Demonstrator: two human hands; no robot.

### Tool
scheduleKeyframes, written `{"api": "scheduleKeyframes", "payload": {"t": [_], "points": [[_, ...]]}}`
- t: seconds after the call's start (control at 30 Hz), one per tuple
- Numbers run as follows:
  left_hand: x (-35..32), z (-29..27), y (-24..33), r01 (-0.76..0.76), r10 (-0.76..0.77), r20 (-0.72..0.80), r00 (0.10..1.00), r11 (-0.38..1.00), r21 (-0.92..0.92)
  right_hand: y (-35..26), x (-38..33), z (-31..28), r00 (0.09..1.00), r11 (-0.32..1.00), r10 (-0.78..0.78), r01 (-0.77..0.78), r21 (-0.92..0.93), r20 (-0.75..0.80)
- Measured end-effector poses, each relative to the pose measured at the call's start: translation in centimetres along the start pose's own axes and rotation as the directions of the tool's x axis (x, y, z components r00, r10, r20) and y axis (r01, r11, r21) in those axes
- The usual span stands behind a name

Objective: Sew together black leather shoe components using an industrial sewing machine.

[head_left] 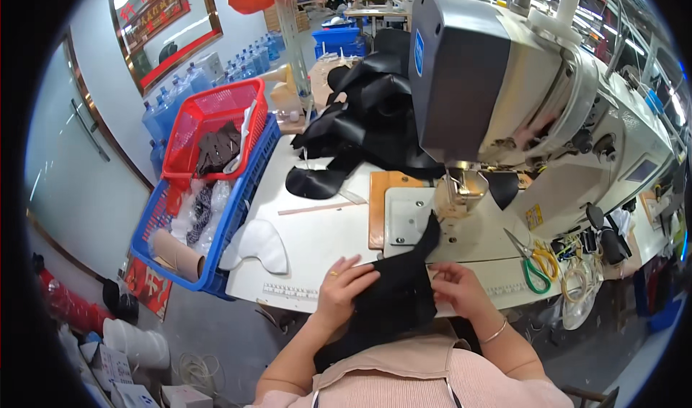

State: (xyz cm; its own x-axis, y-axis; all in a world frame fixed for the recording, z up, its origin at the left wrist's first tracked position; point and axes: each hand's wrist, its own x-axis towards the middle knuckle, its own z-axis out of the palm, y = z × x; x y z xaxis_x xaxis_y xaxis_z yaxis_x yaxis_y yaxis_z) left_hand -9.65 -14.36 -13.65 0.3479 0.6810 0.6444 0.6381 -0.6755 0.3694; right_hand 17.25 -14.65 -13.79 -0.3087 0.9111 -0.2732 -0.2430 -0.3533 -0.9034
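A black cut piece of fabric (393, 289) lies over the front edge of the white sewing table, in front of my body. Its narrow strip reaches up toward the needle area of a large industrial sewing machine (461, 83). My left hand (344, 289) holds the piece's left side, fingers extended over it and thumb out of sight. At the right edge, my right hand (459, 290) has its fingers curled in a pinch on the fabric. The metal plate (411, 210) of the machine is just beyond, partly covered by the strip.
Shiny black material (375, 112) is heaped behind the plate. At left, a blue crate (223, 256) carries a red basket (249, 91). A white curved pad (261, 244) lies at the table's left edge. Green-handled scissors (535, 275) lie at right beside tangled cords. Printed rulers (288, 291) line the front edge.
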Motion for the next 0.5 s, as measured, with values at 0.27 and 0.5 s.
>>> {"api": "scheduleKeyframes", "payload": {"t": [0.27, 0.5], "points": [[-3.8, -1.0, 3.9, 0.613, -0.635, -0.151, 0.757, 0.772, -0.170, 1.6, 0.8, -0.7, 0.868, 0.784, -0.474, 0.340, -0.519, -0.148], [-4.7, -1.9, 5.9, 0.570, -0.582, 0.094, 0.808, 0.732, -0.374, -1.4, 4.5, 3.3, 0.988, 0.669, -0.116, 0.151, -0.727, 0.099]]}}
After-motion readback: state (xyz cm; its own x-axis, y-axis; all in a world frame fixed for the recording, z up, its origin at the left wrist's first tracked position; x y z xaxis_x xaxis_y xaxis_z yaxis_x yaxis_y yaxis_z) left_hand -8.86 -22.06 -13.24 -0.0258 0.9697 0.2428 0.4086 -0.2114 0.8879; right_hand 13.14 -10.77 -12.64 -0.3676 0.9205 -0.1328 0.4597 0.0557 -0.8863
